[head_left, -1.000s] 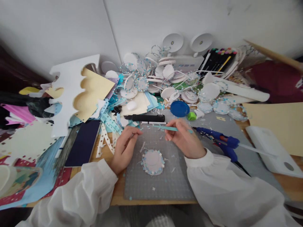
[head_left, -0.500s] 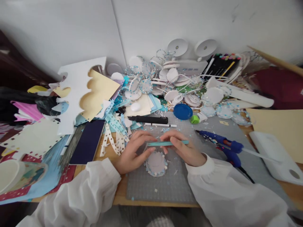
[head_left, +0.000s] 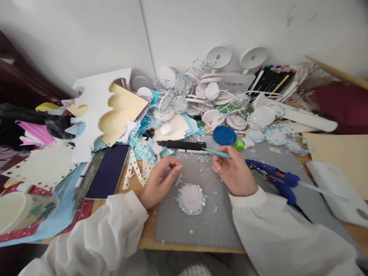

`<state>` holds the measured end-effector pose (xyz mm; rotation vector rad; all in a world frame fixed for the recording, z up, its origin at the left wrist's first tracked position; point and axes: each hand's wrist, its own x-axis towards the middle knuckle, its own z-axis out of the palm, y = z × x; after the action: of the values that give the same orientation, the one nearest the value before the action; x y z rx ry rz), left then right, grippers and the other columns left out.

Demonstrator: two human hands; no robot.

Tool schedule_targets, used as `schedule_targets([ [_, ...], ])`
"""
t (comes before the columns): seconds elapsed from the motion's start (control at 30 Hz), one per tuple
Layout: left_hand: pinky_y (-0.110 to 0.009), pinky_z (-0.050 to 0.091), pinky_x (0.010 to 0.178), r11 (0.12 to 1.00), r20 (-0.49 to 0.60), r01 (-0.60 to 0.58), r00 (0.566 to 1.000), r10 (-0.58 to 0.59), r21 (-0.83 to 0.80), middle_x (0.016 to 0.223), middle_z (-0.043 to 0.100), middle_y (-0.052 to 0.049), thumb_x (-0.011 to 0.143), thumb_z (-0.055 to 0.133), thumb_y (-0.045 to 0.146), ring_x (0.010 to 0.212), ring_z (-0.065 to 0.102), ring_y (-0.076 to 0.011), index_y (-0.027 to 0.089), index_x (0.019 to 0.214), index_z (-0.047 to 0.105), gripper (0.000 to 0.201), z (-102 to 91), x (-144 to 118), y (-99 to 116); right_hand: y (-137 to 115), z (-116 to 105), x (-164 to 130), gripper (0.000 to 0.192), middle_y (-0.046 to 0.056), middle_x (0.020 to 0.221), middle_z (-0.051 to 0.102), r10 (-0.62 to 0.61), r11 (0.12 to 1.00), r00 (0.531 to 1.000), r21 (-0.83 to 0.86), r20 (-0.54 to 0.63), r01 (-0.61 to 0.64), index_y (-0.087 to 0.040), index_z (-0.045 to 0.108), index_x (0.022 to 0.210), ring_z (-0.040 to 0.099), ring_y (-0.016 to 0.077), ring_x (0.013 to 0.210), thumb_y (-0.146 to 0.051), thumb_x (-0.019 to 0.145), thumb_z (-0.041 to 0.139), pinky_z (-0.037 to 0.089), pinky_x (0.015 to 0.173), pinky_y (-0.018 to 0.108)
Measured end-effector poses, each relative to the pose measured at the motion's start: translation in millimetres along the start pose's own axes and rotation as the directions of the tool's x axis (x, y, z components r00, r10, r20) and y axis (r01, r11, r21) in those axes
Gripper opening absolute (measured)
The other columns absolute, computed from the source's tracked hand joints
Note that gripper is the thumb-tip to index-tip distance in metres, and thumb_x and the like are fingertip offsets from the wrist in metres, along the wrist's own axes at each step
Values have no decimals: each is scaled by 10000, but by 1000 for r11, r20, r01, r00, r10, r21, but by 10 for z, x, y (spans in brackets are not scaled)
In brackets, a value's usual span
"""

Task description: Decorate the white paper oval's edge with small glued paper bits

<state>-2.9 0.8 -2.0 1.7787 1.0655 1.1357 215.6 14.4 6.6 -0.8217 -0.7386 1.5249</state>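
My right hand (head_left: 237,172) holds teal tweezers (head_left: 216,152) between thumb and fingers, raised over the mat, tips pointing left toward a black pen (head_left: 181,145). My left hand (head_left: 161,182) hovers over the mat's left edge, thumb and forefinger curled together; whatever they may pinch is too small to make out. Between and below both hands lies a round white disc (head_left: 191,198), its rim dotted with small pale blue and white pieces. Tiny paper bits are scattered around it on the grey cutting mat (head_left: 198,234).
A blue glue gun (head_left: 273,176) with a glue stick lies to the right. Behind sit a blue round lid (head_left: 224,135), a green tape roll (head_left: 239,145) and a heap of decorated white discs (head_left: 179,103). Cut papers (head_left: 123,111) and a plastic tub (head_left: 17,211) crowd the left.
My hands have moved apart. The right hand went up and right with the tweezers, whose tips now point further back. The left hand's fingers have drawn in. The disc stays in place.
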Motion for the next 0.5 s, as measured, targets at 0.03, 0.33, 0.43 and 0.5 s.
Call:
schedule_targets([
  [0.03,-285,447,780,999,-10,32,999,-33,-28,886,594,-31,958,478,269,850,570,-157,197,907,567,126,3,-1,0,-5,-9,14,206,-14,648,627,8,1000,1000,18,-19,-8,-226,677,791,497,83,487,-426,818,635,416,488,235],
  [0.33,-284,485,781,967,-129,157,974,-184,-199,868,616,-33,949,494,363,813,582,-149,190,892,548,189,12,38,55,6,-40,-17,92,-30,622,551,-135,957,990,-265,-41,120,-232,616,824,479,109,525,-320,803,631,388,515,261],
  [0.43,-286,481,772,973,-192,149,964,-183,-179,855,605,-28,948,494,364,794,568,-148,190,889,544,190,15,48,44,15,-62,-44,34,-23,620,531,-327,749,945,-604,21,273,-219,579,787,484,125,553,-231,799,609,379,524,266],
  [0.5,-278,469,768,974,-230,146,956,-184,-173,850,591,-21,947,497,354,791,556,-145,193,888,538,177,12,51,29,30,-79,-59,84,-14,667,545,-389,566,914,-752,117,338,-223,543,805,500,132,576,-174,774,604,389,529,267],
])
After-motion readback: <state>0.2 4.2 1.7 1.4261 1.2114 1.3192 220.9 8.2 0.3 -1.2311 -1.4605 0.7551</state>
